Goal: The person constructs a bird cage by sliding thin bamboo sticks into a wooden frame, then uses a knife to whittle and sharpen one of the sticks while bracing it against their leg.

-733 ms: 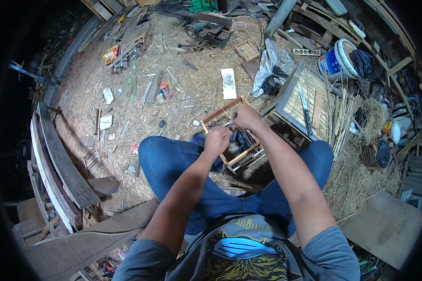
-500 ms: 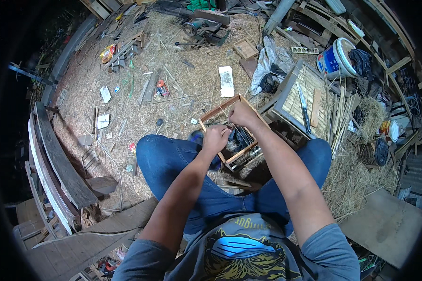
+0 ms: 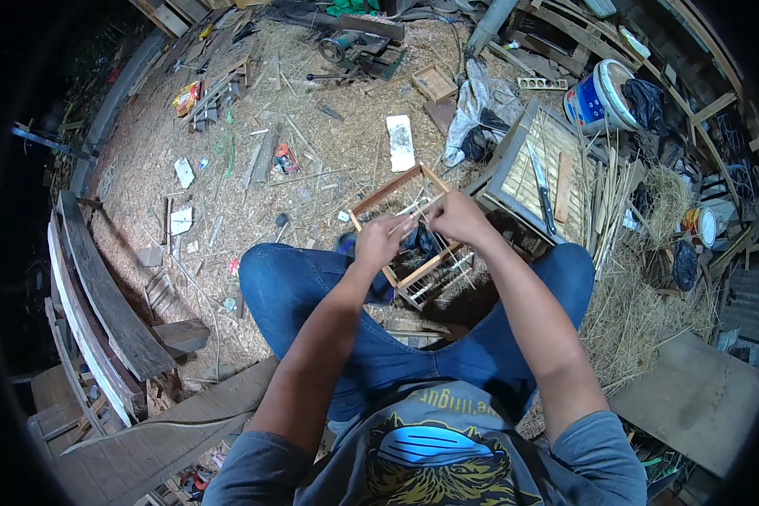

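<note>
The right hand (image 3: 457, 219) has drawn back near the left hand (image 3: 378, 242), baring more frame (image 3: 385, 191) to work, grips unclear

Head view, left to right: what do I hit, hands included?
Weathered grey plank → left hand → right hand → knife → large white-and-blue bucket → small can.

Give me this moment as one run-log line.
left hand: over wooden frame, grip unclear | right hand: beside left hand, grip unclear | knife: right of wooden frame
</note>
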Demonstrator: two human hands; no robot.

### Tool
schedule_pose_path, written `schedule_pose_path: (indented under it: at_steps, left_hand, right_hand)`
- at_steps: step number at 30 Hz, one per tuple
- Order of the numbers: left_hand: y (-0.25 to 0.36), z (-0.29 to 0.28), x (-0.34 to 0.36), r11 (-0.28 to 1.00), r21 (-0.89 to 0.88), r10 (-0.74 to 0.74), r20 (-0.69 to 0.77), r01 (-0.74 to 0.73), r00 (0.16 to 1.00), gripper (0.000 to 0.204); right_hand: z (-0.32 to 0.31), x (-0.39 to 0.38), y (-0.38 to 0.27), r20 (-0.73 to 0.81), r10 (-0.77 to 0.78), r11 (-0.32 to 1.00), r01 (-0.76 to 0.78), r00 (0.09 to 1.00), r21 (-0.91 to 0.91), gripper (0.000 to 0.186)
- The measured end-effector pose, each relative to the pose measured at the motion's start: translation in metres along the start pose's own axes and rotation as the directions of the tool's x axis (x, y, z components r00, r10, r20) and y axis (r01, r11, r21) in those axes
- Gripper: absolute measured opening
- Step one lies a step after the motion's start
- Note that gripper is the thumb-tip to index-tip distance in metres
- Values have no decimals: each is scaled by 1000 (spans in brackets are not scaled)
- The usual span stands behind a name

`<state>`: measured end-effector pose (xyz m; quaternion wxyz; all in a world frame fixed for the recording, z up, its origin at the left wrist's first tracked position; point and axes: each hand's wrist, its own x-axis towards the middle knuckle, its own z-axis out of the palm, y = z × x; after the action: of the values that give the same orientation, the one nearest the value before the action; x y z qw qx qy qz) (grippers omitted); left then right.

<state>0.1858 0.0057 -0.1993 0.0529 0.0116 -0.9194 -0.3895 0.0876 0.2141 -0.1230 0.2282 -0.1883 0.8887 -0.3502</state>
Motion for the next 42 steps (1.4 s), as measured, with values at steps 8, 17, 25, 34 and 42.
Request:
schedule_pose_path:
  at_steps: [8,17,25,34,42]
  left_hand:
    - [-4,-1,13,997,-9,-74,82,75,994,37]
    - [-7,0,14,994,4,-113,97,113,989,36]
    - [-9,2,13,998,12,-68,61,67,996,34]
    - [-7,-1,12,997,5,-78,52,78,996,33]
    - [-10,3,8,993,-40,-110,44,112,993,32]
  right_hand:
    - [-4,-23,17,96,52,998,-48,994,-47,15]
    - [14,-4,25,117,65,991,-50,991,-126,16]
    - [13,-5,27,122,53,992,-39,991,-120,16]
    - [10,-7,9,106,100,984,-82,989,-160,23]
    - [15,-8,-7,9,176,944,-166,984,-285,27]
